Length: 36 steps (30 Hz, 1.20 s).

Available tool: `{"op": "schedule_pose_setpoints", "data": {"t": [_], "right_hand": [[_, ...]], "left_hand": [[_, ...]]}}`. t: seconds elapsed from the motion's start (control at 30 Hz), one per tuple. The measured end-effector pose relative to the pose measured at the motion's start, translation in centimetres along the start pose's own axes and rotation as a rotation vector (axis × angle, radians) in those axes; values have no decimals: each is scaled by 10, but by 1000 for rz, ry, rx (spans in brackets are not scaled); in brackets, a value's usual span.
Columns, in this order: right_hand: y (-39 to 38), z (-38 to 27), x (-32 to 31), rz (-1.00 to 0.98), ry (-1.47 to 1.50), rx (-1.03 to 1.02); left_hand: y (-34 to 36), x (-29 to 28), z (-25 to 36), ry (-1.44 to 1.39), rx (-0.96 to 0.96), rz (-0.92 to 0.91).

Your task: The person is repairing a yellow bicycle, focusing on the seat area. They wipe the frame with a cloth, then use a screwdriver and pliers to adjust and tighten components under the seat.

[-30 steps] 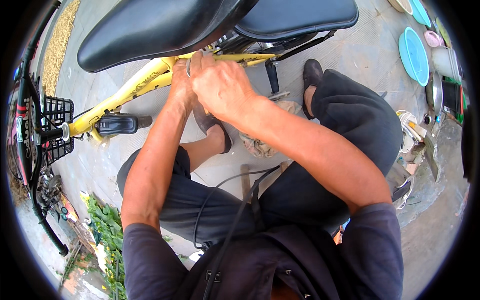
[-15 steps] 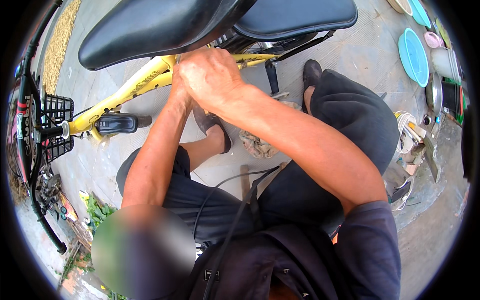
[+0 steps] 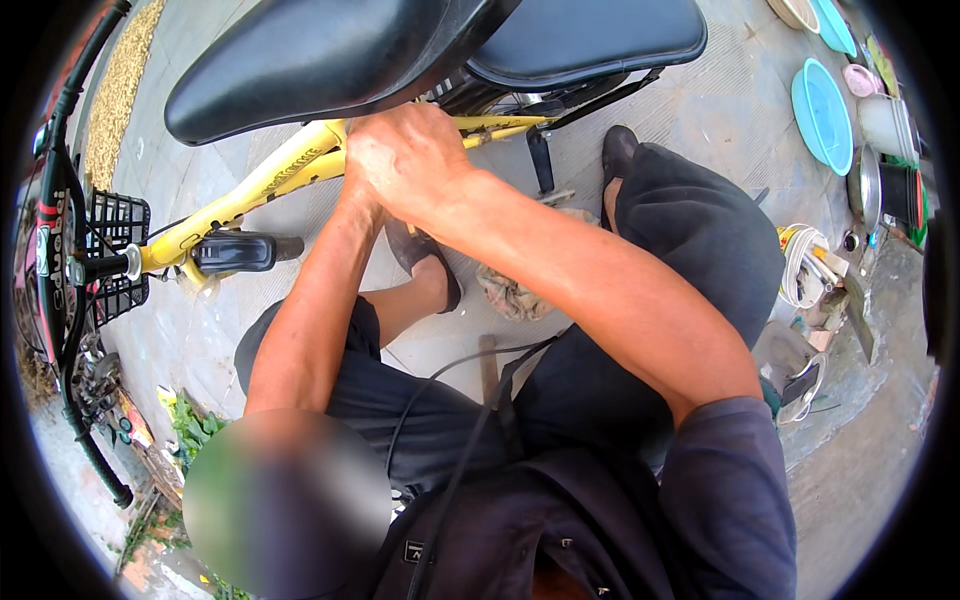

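A yellow bicycle frame (image 3: 245,190) slants across in front of me, under a black saddle (image 3: 310,65). Just below the saddle, both my hands are pressed together at the frame's seat-tube area. My right hand (image 3: 412,152) lies on top, its fingers curled away from view. Beneath and beside it is my left hand (image 3: 360,178), mostly covered by the right one. Both look closed, but whatever they grip is hidden behind the knuckles. A second padded black seat (image 3: 590,40) sits behind the saddle, with a black pedal (image 3: 541,162) below it.
Handlebars (image 3: 62,260) and a black basket (image 3: 118,240) are at the left. A crumpled cloth (image 3: 515,295) lies between my feet. Blue basins (image 3: 823,115), a coiled white cable (image 3: 800,265) and assorted scraps lie on the right. Dark cords hang across my lap.
My hands stay together at the same spot under the saddle, with the right forearm slightly lower. The view has shifted a little; nothing is visibly taken or let go.
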State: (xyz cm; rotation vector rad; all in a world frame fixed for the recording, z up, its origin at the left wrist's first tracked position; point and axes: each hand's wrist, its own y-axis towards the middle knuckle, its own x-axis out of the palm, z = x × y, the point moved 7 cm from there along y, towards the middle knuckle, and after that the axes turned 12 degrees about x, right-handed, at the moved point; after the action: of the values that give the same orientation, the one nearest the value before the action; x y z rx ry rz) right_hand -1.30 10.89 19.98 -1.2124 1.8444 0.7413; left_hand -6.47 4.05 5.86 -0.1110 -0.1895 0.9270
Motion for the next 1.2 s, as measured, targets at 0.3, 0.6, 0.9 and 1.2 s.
{"op": "schedule_pose_setpoints", "data": {"t": [0.3,0.6,0.9,1.2], "right_hand": [[-31,15,-6,106,-9,-67],[-39,22,0,141,21,-65],[-10,8,-5,82,14,7],[-33,6,-4,159,-85,-105]], "left_hand": [[3,2,-2,-129,-22,29],[-9,10,26,92,-117,65],[-14,8,10,-118,-255,229],[5,-23,-25,-58,66,-13]]}}
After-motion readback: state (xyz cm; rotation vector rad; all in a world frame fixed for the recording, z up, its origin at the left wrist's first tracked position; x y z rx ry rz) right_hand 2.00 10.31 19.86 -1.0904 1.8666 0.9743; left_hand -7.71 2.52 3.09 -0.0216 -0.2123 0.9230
